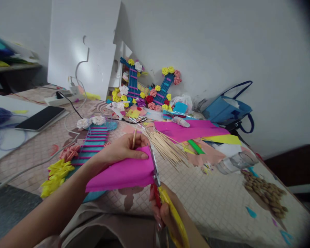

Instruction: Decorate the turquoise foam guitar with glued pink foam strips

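My left hand (pixel 122 150) pinches a sheet of magenta paper (pixel 121 174) by its upper right edge, and a thin wooden stick (pixel 134 138) pokes up between its fingers. My right hand (pixel 165 210) grips scissors (pixel 157 181) with yellow and red handles. The blades stand upright along the paper's right edge, cutting into it. A loose bundle of wooden skewers (pixel 167 148) lies just beyond the hands.
Around lie more magenta paper (pixel 193 129), yellow paper (pixel 223 138), a blue ladder craft (pixel 94 143) with paper flowers, yellow petals (pixel 55 175), a phone (pixel 40 117), a power strip (pixel 58 100), a tipped glass (pixel 236 162), scattered nuts (pixel 266 193) and a blue bag (pixel 228 110). The table edge runs at right.
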### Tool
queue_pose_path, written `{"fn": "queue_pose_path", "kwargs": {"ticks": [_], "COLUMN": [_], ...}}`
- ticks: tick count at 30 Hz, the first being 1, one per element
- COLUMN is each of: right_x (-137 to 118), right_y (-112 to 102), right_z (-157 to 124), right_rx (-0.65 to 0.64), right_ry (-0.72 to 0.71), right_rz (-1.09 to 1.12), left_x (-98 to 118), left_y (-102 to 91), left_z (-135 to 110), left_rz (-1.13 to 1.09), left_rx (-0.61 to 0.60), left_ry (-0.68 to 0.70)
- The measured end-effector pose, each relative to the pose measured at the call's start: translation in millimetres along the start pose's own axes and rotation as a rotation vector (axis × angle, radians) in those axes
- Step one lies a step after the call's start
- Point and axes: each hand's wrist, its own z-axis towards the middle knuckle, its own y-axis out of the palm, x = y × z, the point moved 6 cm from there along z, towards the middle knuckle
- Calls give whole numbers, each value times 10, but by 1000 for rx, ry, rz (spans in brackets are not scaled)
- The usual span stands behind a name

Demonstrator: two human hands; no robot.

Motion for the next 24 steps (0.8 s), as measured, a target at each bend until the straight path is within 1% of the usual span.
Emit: {"fn": "queue_pose_path", "kwargs": {"ticks": [3,6,10,11,13,17,19,21,24], "right_x": [17,26,-14,-31,-75,-278,-352,-352,-295], "right_y": [-28,-49,-40,-55,-134,-405,-487,-504,-452], "right_z": [5,-19,-59,-58,-35,50,114,202,329], "right_rx": [41,72,11,14,86,385,462,450,354], "right_ry": [-5,29,44,40,29,-84,-106,-86,-107], "right_rz": [-27,-42,7,32,71,12,-23,-13,73], "left_x": [-7,-18,-16,-18,-23,-32,-46,-61,-78], "left_y": [-4,-14,-9,-3,1,-14,-11,-7,-9], "left_z": [-1,2,-1,-4,-9,1,13,25,39], "left_rz": [-7,-28,-54,-62,-77,-103,-115,-120,-117], "left_rx": [5,13,2,-4,2,55,59,58,64], "left_ry": [-7,-14,-6,-11,-21,-20,-30,-47,-67]}}
